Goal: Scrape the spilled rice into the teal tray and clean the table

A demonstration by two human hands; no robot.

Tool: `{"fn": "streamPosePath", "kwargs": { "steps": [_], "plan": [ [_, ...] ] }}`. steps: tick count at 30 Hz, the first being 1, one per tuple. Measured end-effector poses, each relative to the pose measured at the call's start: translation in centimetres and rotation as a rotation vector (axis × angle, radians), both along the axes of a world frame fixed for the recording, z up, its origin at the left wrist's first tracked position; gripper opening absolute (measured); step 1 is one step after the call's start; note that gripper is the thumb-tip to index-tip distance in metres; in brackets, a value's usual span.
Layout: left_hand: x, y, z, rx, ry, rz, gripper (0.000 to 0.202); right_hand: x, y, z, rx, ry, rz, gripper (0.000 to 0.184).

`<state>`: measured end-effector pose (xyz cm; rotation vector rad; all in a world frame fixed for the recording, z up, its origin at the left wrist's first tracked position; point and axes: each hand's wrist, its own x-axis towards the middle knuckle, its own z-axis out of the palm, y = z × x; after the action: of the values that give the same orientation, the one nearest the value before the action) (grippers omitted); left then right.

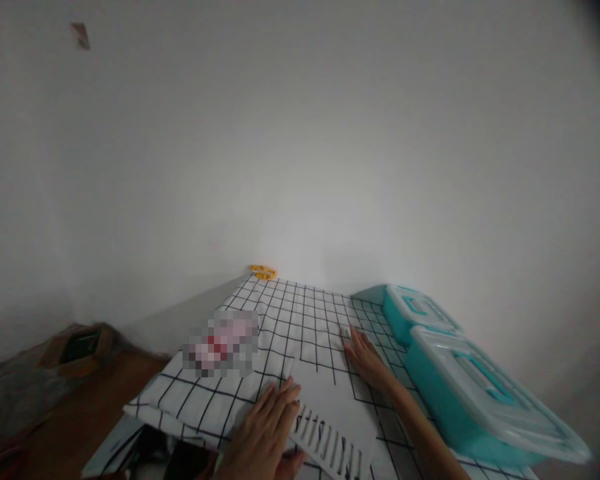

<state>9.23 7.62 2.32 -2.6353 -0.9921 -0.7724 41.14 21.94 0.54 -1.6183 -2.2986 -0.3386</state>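
A white sheet that looks like paper (325, 390) lies on a white cloth with a black grid (300, 313). Along its near part runs a white strip with a row of dark slanted marks or slots (325, 440); I cannot tell which. My left hand (270, 423) rests flat at the sheet's left edge, fingers stretched out, its thumb close to the strip. Farther off on the right, my right hand (366, 359) lies flat on the cloth beside the sheet. Something small and white (347, 331) shows at its fingertips, too small to name.
Two turquoise boxes with clear lids, a nearer one (450, 407) and a farther one (405, 313), line the right side. A blurred-out pink and red item (223, 343) lies left. A yellow object (263, 272) sits at the far corner by the white wall (300, 167).
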Motion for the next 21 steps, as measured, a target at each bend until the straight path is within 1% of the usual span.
{"fn": "streamPosePath", "kwargs": {
  "steps": [2,4,6,9,11,13,16,19,21],
  "plan": [
    [0.0,-0.4,1.0,-0.057,0.052,0.022,0.046,-0.6,-0.8,-0.6,-0.013,0.01,0.047,0.059],
    [-0.1,-0.7,2.1,-0.047,0.094,0.047,0.052,-0.6,-2.4,-1.1,-0.031,0.005,0.114,0.056],
    [-0.4,-0.9,3.0,-0.027,0.142,0.088,0.057,0.0,-4.4,-1.4,-0.037,-0.001,0.15,0.05],
    [-1.5,-0.8,3.6,-0.002,0.204,0.181,0.051,1.7,-7.9,-1.5,-0.012,-0.001,0.105,0.047],
    [-2.4,-0.6,3.9,-0.009,0.208,0.193,0.047,2.3,-10.0,-1.4,0.011,-0.01,0.056,0.044],
    [-3.1,-0.5,4.3,-0.028,0.203,0.197,0.042,2.1,-11.5,-1.4,0.024,-0.031,0.027,0.04],
    [-3.5,-0.5,5.2,-0.032,0.17,0.209,0.036,0.5,-12.7,-1.3,0.03,-0.059,0.011,0.036],
    [-3.4,-0.5,6.4,-0.021,0.128,0.239,0.035,-1.1,-13.1,-1.2,0.04,-0.049,-0.026,0.042],
    [-3.2,0.0,7.2,-0.014,0.096,0.251,0.042,-1.7,-13.3,-1.0,0.043,-0.032,-0.051,0.047]
  ]
}}
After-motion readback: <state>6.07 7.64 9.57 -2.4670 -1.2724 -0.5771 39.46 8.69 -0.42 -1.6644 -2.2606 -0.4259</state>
